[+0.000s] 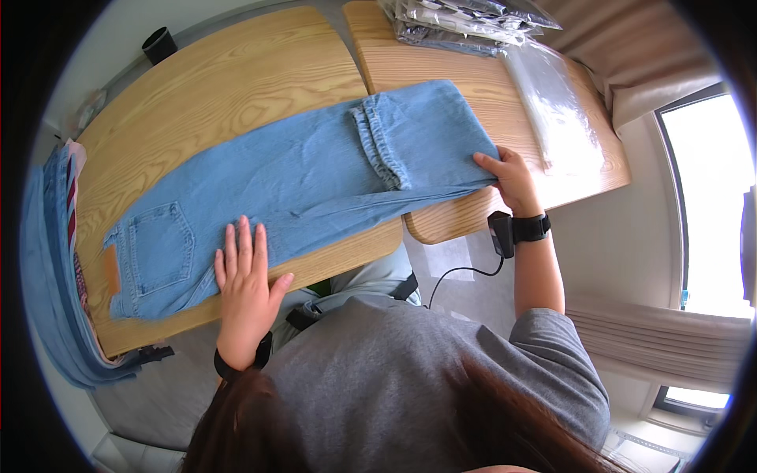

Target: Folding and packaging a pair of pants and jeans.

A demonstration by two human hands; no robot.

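Light-blue denim jeans (284,165) lie lengthwise across two wooden tables, the legs laid together. Their waistband, with a tan patch (111,269) and a back pocket (161,248), is at the left. At the right end the leg is folded back, so the hem (381,145) rests on top of the leg. My left hand (245,275) presses flat on the jeans near the pocket, fingers spread. With thumb on top, my right hand (511,177) pinches the folded right end at its near corner.
Clear plastic bags (556,106) lie on the right table (437,227), beside a stack of bagged garments (467,23). More garments (50,260) hang over the left end of the other table (236,77). A black cup-like container (159,46) stands behind. A cable (461,270) runs from my right wrist.
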